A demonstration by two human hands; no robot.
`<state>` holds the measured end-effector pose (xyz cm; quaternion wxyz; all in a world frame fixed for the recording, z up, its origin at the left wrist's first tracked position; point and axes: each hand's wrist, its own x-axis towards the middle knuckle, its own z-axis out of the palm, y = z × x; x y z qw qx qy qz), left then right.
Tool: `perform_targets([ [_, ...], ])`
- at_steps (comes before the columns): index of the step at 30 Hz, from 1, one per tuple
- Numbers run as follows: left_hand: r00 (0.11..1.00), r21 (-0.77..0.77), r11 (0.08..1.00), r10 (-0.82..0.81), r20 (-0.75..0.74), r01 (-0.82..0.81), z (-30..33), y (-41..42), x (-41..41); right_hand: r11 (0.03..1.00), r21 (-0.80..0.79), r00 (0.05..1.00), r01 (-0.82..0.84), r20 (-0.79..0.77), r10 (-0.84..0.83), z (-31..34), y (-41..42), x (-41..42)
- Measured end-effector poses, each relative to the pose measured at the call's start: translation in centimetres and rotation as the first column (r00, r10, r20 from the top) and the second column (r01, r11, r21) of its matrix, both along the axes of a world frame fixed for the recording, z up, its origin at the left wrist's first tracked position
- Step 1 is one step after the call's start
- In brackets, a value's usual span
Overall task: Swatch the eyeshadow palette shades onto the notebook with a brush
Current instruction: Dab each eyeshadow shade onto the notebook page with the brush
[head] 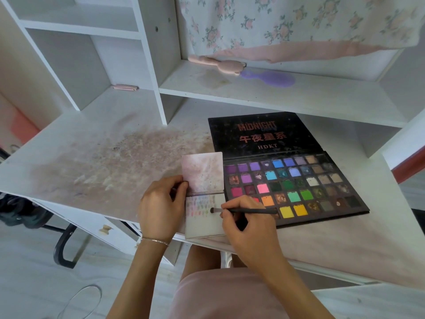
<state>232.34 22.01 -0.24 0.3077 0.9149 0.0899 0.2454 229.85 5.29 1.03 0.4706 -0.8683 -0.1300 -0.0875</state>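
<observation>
A small open notebook [203,223] lies at the desk's front edge, its pink cover flipped up. Rows of small coloured swatches mark the upper part of its white page. My left hand [161,208] pinches the notebook's left edge at the fold. My right hand [243,229] grips a thin black brush [243,211], held level, with its tip on the page just right of the swatches. The open eyeshadow palette [296,187] with several coloured pans lies right of the notebook; my right hand covers its lower left corner.
The white desk [96,162] is stained with powder to the left. A shelf above the palette holds a purple hairbrush [271,78] and a pink toy [220,64]. Floral cloth hangs behind. A drawer knob [106,229] and a chair leg show below the desk.
</observation>
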Motion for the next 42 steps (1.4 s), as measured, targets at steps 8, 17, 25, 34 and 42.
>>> perform_targets([
  [8, 1.000, 0.000, 1.000, -0.009, 0.002, 0.009, -0.07, 0.00, 0.05, 0.998, -0.061, 1.000, 0.018, 0.008, -0.018, 0.10, 0.14, 0.09],
  [17, 1.000, -0.020, 1.000, -0.003, -0.004, 0.003, -0.12, -0.14, 0.04, 0.997, -0.080, 1.000, 0.020, 0.004, -0.020, 0.03, 0.17, 0.11],
  [25, 1.000, -0.017, 1.000, 0.004, 0.000, -0.004, -0.02, -0.21, -0.02, 0.996, -0.082, 1.000, 0.021, -0.005, -0.021, 0.08, 0.19, 0.14],
  [34, 1.000, -0.006, 1.000, 0.000, 0.006, 0.000, 0.00, -0.18, -0.01, 0.997, -0.083, 1.000, 0.013, 0.001, -0.013, -0.01, 0.11, 0.22],
  [42, 1.000, -0.012, 1.000, 0.003, 0.012, -0.003, -0.04, -0.13, -0.04, 0.997, -0.081, 1.000, 0.013, 0.010, -0.012, -0.08, 0.16, 0.22],
])
